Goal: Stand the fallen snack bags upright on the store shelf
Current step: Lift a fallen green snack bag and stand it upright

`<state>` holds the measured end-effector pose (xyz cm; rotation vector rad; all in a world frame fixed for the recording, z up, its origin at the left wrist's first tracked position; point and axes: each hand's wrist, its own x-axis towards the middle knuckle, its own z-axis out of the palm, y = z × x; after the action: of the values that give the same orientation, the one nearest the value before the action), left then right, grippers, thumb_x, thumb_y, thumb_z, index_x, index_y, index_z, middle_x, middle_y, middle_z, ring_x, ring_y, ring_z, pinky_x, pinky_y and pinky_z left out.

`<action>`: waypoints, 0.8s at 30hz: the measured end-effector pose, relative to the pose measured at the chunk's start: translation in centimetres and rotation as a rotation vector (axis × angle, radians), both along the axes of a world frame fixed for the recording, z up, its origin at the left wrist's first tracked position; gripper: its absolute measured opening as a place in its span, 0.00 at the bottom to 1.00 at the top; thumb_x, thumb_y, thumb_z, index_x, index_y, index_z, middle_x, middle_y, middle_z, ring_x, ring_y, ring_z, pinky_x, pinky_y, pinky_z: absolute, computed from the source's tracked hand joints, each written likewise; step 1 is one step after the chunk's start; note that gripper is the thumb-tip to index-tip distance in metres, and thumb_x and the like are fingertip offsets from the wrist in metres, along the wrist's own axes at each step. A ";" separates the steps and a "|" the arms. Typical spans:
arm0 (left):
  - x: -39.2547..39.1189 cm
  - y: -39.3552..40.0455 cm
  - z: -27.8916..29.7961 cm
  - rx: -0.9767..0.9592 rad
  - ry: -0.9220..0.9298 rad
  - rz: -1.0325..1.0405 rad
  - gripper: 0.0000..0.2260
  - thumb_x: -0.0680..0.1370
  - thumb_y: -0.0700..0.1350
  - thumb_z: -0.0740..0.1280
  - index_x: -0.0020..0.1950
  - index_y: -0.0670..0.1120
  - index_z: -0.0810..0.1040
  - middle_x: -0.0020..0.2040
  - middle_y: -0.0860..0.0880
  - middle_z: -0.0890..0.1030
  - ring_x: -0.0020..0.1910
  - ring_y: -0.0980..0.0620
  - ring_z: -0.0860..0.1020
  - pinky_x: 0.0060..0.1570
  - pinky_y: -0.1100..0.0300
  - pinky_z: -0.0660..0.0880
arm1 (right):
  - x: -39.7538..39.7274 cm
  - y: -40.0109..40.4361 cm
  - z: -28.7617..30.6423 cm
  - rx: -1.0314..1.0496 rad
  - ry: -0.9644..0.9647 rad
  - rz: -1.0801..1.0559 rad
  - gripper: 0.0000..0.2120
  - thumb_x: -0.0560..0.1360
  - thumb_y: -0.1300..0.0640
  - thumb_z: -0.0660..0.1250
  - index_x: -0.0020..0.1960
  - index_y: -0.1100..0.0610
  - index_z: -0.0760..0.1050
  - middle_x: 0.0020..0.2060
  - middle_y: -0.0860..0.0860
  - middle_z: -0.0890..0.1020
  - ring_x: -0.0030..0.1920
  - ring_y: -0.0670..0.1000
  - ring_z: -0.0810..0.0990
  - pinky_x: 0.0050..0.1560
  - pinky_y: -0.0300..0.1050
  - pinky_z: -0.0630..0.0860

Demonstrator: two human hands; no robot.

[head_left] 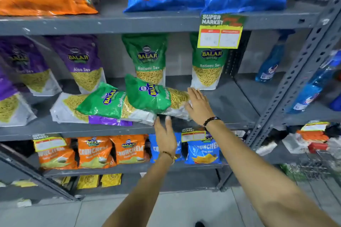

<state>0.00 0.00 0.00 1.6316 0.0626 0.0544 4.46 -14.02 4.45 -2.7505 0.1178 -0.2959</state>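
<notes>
Three snack bags lie fallen on the middle grey shelf (230, 105). A green Ratlami Sev bag (155, 96) lies on its side, propped on a second green bag (108, 103), which rests on a flat purple-edged bag (68, 107). My right hand (199, 106) is flat with its fingers spread, touching the white bottom end of the top green bag. My left hand (165, 134) is open just below that bag, at the shelf's front edge, fingers pointing up. Two green bags (147, 59) (208, 66) stand upright behind.
Purple Aloo Sev bags (83, 62) stand to the left. Orange and blue bags fill the shelves above and below. A yellow price tag (219, 33) hangs from the upper shelf. A slotted steel upright (295, 79) and blue spray bottles (267, 66) are at the right.
</notes>
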 end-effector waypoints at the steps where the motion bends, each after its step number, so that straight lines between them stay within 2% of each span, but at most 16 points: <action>1: 1.1 -1.4 0.3 -0.117 0.065 0.072 0.28 0.80 0.54 0.55 0.76 0.43 0.53 0.78 0.45 0.56 0.76 0.49 0.56 0.75 0.54 0.54 | 1.2 -0.9 -0.2 0.040 0.040 0.027 0.27 0.79 0.52 0.54 0.75 0.60 0.51 0.76 0.58 0.55 0.76 0.57 0.52 0.74 0.58 0.53; 5: 4.4 -5.1 1.6 -0.487 0.261 0.285 0.30 0.78 0.59 0.56 0.76 0.46 0.54 0.77 0.47 0.59 0.75 0.47 0.59 0.72 0.51 0.57 | 5.3 -3.6 -0.2 0.267 0.221 0.127 0.30 0.79 0.46 0.55 0.75 0.59 0.51 0.76 0.58 0.56 0.76 0.57 0.55 0.74 0.55 0.56; 8: 5.9 -7.1 1.5 -0.688 0.270 0.389 0.30 0.77 0.61 0.56 0.75 0.48 0.57 0.76 0.49 0.60 0.74 0.49 0.60 0.72 0.51 0.58 | 8.1 -4.5 -0.3 0.427 0.311 0.173 0.32 0.78 0.43 0.55 0.76 0.57 0.52 0.76 0.56 0.57 0.75 0.56 0.56 0.72 0.51 0.56; 12: 8.0 -8.2 1.5 -0.877 0.209 0.437 0.30 0.76 0.63 0.56 0.73 0.48 0.63 0.73 0.46 0.68 0.70 0.48 0.68 0.72 0.49 0.63 | 11.0 -4.4 0.1 0.491 0.451 0.237 0.31 0.77 0.40 0.54 0.75 0.54 0.54 0.76 0.53 0.59 0.74 0.55 0.60 0.73 0.52 0.59; 16: 8.7 -8.5 1.5 -0.894 0.176 0.492 0.29 0.76 0.64 0.57 0.72 0.50 0.65 0.70 0.48 0.71 0.68 0.49 0.70 0.71 0.48 0.64 | 12.4 -4.2 -0.3 0.474 0.493 0.293 0.27 0.78 0.42 0.53 0.71 0.56 0.64 0.71 0.56 0.69 0.70 0.57 0.67 0.71 0.52 0.64; 20: 9.0 -8.5 1.6 -0.882 0.193 0.512 0.31 0.76 0.65 0.55 0.74 0.50 0.60 0.74 0.49 0.65 0.73 0.49 0.64 0.74 0.50 0.59 | 12.2 -4.8 -0.8 0.528 0.423 0.301 0.22 0.77 0.43 0.57 0.63 0.53 0.74 0.62 0.55 0.78 0.62 0.56 0.75 0.65 0.51 0.70; 22: 9.0 -8.6 2.0 -0.881 0.184 0.489 0.30 0.76 0.65 0.55 0.73 0.51 0.62 0.74 0.47 0.66 0.72 0.48 0.66 0.69 0.55 0.63 | 11.8 -5.3 -1.0 0.575 0.395 0.296 0.21 0.75 0.43 0.60 0.61 0.54 0.76 0.60 0.54 0.80 0.60 0.55 0.77 0.64 0.51 0.72; 24: 8.8 -8.3 2.3 -0.882 0.155 0.456 0.25 0.76 0.64 0.55 0.68 0.52 0.69 0.69 0.47 0.72 0.65 0.47 0.73 0.63 0.54 0.70 | 11.1 -6.0 -0.9 0.609 0.367 0.265 0.24 0.73 0.41 0.63 0.61 0.55 0.76 0.58 0.53 0.81 0.59 0.54 0.78 0.63 0.51 0.73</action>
<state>8.83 -8.33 2.32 0.7126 0.5067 0.2172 15.60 -20.00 3.50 -2.1477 -0.0557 0.2794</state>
